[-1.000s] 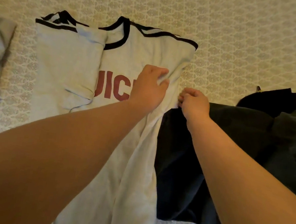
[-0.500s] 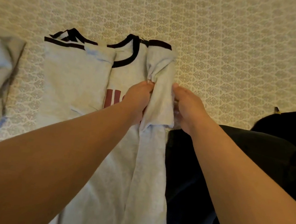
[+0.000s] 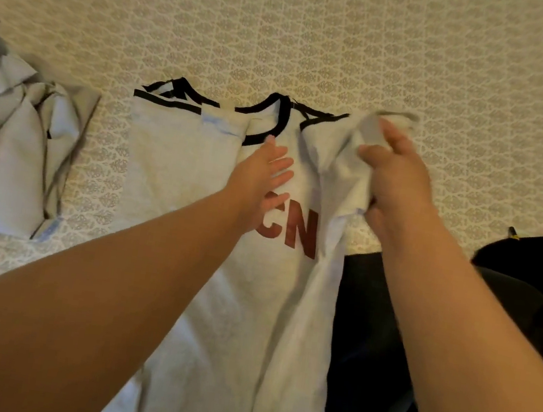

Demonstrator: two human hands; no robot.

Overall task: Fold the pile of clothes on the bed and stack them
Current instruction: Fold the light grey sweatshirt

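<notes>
Our pale grey T-shirt with black trim and red lettering [image 3: 250, 306] lies on the patterned bedspread [image 3: 319, 39]. Left hand [image 3: 263, 177] presses flat, fingers spread, below its collar. Right hand [image 3: 395, 173] grips its bunched right sleeve. Dark garments [image 3: 509, 306] right of it.

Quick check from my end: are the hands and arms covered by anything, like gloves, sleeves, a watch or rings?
Nothing worn shows. The left hand and right hand are both bare, with no gloves, and no rings that I can make out through the blur. Both forearms are bare as far as the frame's edge, with no sleeve, watch or band on either wrist.
</notes>
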